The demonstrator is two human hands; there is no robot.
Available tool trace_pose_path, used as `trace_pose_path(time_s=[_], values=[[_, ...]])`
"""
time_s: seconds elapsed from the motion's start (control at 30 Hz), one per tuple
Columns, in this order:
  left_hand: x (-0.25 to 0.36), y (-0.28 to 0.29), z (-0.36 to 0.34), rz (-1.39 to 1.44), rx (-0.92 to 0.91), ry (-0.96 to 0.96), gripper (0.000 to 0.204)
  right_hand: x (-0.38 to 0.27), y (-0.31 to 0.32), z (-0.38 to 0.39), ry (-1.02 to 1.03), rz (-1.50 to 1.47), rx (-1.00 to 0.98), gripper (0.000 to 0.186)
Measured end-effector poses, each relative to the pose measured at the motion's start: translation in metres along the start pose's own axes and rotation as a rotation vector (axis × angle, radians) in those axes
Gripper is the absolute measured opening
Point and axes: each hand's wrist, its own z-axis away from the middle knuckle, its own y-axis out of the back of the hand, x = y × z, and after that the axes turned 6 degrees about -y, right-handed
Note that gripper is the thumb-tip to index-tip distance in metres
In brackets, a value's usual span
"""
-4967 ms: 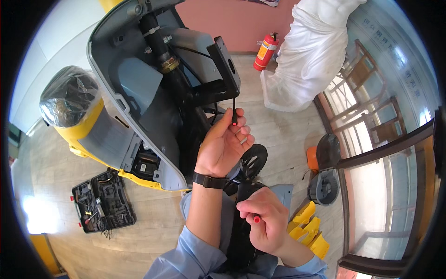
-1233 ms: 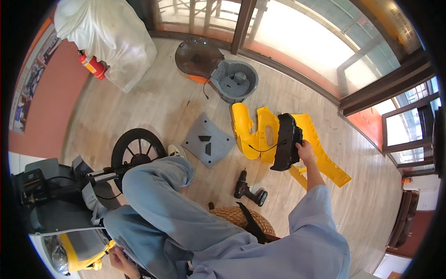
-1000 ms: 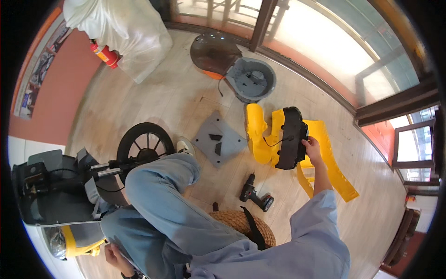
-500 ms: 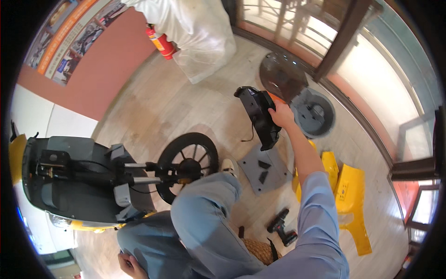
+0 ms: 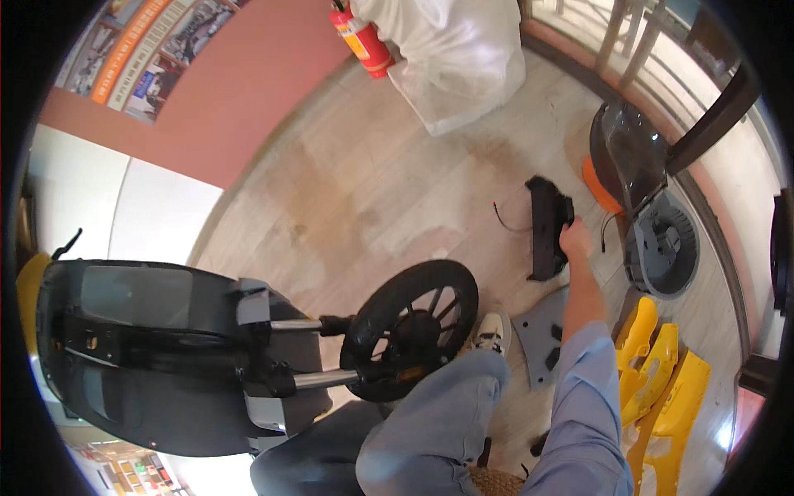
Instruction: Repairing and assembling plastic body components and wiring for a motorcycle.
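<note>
My right hand (image 5: 577,238) is closed on the edge of a long black plastic housing (image 5: 547,227), with its fingers partly hidden behind the part. From the housing a thin cable (image 5: 511,226) with an orange tip trails toward the left. It is held over the floor, or rests on it; I cannot tell which. To the left a scooter front (image 5: 157,347) with a black tyre and spoked wheel (image 5: 411,331) reaches toward my legs. Just below the housing lies a flat grey panel (image 5: 538,335), partly covered by my forearm. My left hand is out of view.
Dark smoky and orange shells (image 5: 624,161) and a round grey tub (image 5: 662,248) lie by the window wall. Several yellow body panels (image 5: 680,395) are to the right of my arm. A red fire extinguisher (image 5: 364,43) stands beside a white-covered object (image 5: 463,58).
The view has shifted, so the scooter and floor things sit differently in it. The housing has turned more upright in the picture, still in my right hand. My left hand has left view.
</note>
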Motion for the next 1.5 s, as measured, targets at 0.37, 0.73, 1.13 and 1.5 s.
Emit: trace_pose_path(time_s=[0.37,0.73,1.13,1.5], values=[[0.001,-0.004,0.004,0.121,0.029,-0.010,0.041,0.075,-0.057,-0.011,0.002,-0.851,-0.128,0.057],[-0.013,0.006,0.006,0.040,0.000,-0.232,0.028,-0.039,0.218,0.314,0.909,-0.615,-0.355,0.011],[0.005,0.024,-0.119,0.518,0.648,-0.107,0.043,-0.228,0.232,0.501,1.319,-0.760,-0.408,0.035],[-0.040,-0.005,-0.188,1.178,0.392,-0.098,0.062,-0.312,0.191,0.536,1.222,-1.273,-0.790,0.057]])
